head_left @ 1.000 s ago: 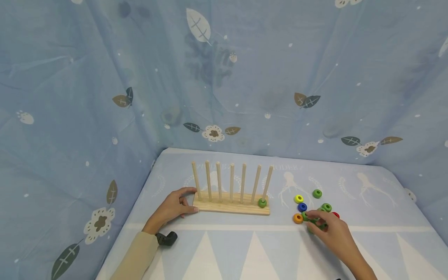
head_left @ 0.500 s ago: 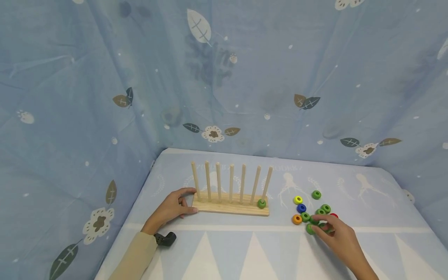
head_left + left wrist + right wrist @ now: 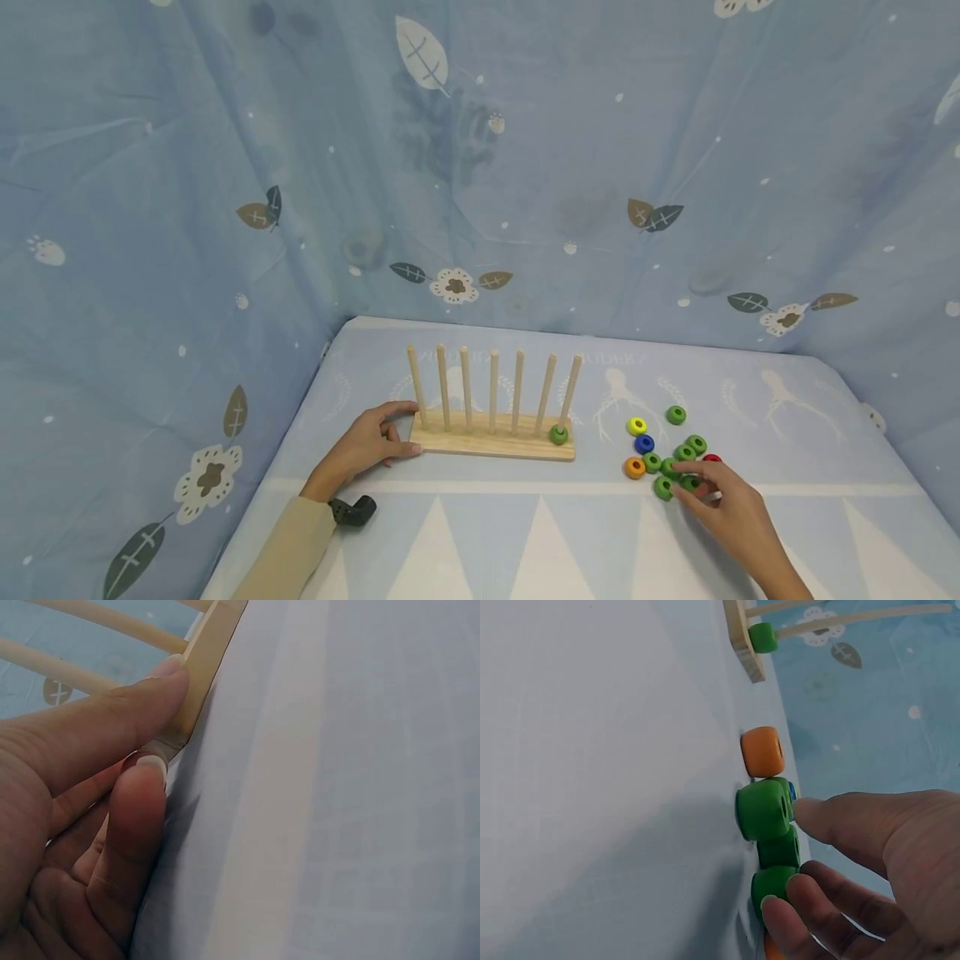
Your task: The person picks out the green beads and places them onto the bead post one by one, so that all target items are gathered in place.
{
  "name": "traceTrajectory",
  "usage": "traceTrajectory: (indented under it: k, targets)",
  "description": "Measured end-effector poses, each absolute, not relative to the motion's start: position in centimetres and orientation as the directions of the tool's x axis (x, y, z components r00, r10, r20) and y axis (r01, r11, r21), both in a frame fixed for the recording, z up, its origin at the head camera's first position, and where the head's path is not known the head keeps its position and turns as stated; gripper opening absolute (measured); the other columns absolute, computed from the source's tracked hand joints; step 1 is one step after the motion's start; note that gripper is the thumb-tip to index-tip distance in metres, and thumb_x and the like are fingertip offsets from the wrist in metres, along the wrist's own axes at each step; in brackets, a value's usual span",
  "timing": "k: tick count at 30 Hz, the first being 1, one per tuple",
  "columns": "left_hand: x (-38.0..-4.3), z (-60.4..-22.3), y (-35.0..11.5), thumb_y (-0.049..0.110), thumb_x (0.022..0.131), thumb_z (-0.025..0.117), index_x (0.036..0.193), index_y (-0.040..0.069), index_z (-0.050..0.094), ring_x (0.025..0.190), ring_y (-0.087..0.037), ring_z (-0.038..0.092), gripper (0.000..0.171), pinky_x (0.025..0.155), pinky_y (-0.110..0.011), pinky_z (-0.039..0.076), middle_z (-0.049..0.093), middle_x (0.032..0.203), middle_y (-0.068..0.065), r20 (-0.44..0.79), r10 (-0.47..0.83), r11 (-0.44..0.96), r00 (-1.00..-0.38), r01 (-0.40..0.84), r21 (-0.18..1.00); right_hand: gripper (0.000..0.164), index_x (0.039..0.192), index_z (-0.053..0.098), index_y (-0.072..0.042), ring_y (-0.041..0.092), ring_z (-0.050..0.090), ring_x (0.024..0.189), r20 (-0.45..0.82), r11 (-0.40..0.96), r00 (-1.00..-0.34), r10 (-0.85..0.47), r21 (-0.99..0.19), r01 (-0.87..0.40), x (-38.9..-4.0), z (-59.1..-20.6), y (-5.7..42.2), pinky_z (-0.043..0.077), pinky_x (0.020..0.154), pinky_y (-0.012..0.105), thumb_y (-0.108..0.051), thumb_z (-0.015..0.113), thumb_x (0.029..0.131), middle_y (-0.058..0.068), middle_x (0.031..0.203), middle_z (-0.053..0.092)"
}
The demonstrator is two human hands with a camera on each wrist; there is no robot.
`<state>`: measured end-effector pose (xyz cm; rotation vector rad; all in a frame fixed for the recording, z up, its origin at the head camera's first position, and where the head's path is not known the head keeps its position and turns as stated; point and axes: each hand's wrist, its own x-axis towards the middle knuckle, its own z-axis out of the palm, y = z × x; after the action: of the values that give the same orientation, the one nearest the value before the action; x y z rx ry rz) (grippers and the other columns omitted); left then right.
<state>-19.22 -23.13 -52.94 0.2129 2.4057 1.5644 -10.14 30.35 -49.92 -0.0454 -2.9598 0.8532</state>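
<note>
A wooden peg rack (image 3: pixel 491 448) with a row of several upright pegs stands on the table. One green bead (image 3: pixel 558 435) sits at the foot of its rightmost peg. My left hand (image 3: pixel 365 440) grips the rack's left end, thumb on the front edge and index finger at the back. To the right, my right hand (image 3: pixel 729 507) reaches over a cluster of green beads. In the right wrist view its thumb is right at a green bead (image 3: pixel 761 812), while the fingertips lie against another green bead (image 3: pixel 771 889); the thumb and fingers are apart.
Around the cluster lie an orange bead (image 3: pixel 634 467), a blue bead (image 3: pixel 644 443), a yellow bead (image 3: pixel 637 426) and a red bead (image 3: pixel 712 458), partly hidden by the hand. A lone green bead (image 3: pixel 676 415) lies farther back. Patterned blue cloth (image 3: pixel 525 167) rises behind the table.
My right hand has shifted slightly right and toward me, uncovering more green beads on the cluster's left side. My left hand stays on the rack.
</note>
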Motion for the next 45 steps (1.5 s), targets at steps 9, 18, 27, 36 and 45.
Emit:
traceTrajectory:
  k: [9, 18, 27, 36, 45]
  targets:
    - [-19.3, -52.9, -23.2, 0.021, 0.081, 0.091, 0.146, 0.013, 0.056, 0.052, -0.02, 0.052, 0.075, 0.055, -0.033, 0.049, 0.058, 0.065, -0.007, -0.147, 0.27, 0.422, -0.952, -0.02, 0.907, 0.04, 0.119, 0.072, -0.004, 0.013, 0.061, 0.074, 0.033, 0.843, -0.994, 0.104, -0.534, 0.07, -9.8, -50.3, 31.0, 0.053, 0.061, 0.024, -0.011, 0.087, 0.083, 0.016, 0.108, 0.06]
    - [-19.4, -53.0, -23.4, 0.024, 0.079, 0.092, 0.146, 0.015, 0.056, 0.051, -0.019, 0.052, 0.077, 0.054, -0.033, 0.05, 0.058, 0.066, -0.008, -0.148, 0.27, 0.42, -0.951, -0.022, 0.907, 0.047, 0.125, 0.067, -0.001, 0.017, 0.059, 0.075, -0.039, 0.835, -0.989, 0.141, -0.532, 0.14, -9.9, -50.4, 31.5, 0.047, 0.058, 0.026, -0.008, 0.086, 0.082, 0.012, 0.102, 0.07]
    - [-19.3, -53.0, -23.4, 0.025, 0.079, 0.092, 0.147, 0.014, 0.056, 0.052, -0.02, 0.052, 0.078, 0.054, -0.034, 0.05, 0.058, 0.066, -0.009, -0.142, 0.271, 0.41, -0.952, -0.02, 0.912, 0.04, 0.115, 0.074, 0.003, 0.018, 0.054, 0.075, -0.064, 0.864, -0.991, 0.117, -0.486, 0.134, -10.5, -50.5, 31.6, 0.044, 0.057, 0.024, -0.01, 0.088, 0.08, 0.005, 0.093, 0.062]
    - [-19.3, -53.2, -23.4, 0.025, 0.08, 0.091, 0.147, 0.014, 0.056, 0.051, -0.019, 0.052, 0.077, 0.054, -0.034, 0.051, 0.058, 0.066, -0.008, -0.142, 0.266, 0.426, -0.953, -0.016, 0.905, 0.039, 0.112, 0.075, 0.004, 0.02, 0.049, 0.075, -0.12, 0.863, -0.983, 0.136, -0.474, 0.177, -10.7, -50.4, 31.2, 0.038, 0.056, 0.027, -0.015, 0.089, 0.081, 0.005, 0.087, 0.053]
    - [-19.3, -53.3, -23.4, 0.026, 0.08, 0.091, 0.146, 0.016, 0.057, 0.051, -0.02, 0.052, 0.075, 0.056, -0.035, 0.051, 0.058, 0.066, -0.008, -0.133, 0.275, 0.424, -0.952, -0.004, 0.906, 0.045, 0.119, 0.071, 0.001, 0.018, 0.056, 0.073, -0.091, 0.858, -0.981, 0.169, -0.476, 0.192, -10.5, -49.8, 31.7, 0.044, 0.057, 0.028, -0.021, 0.087, 0.084, 0.0, 0.084, 0.064]
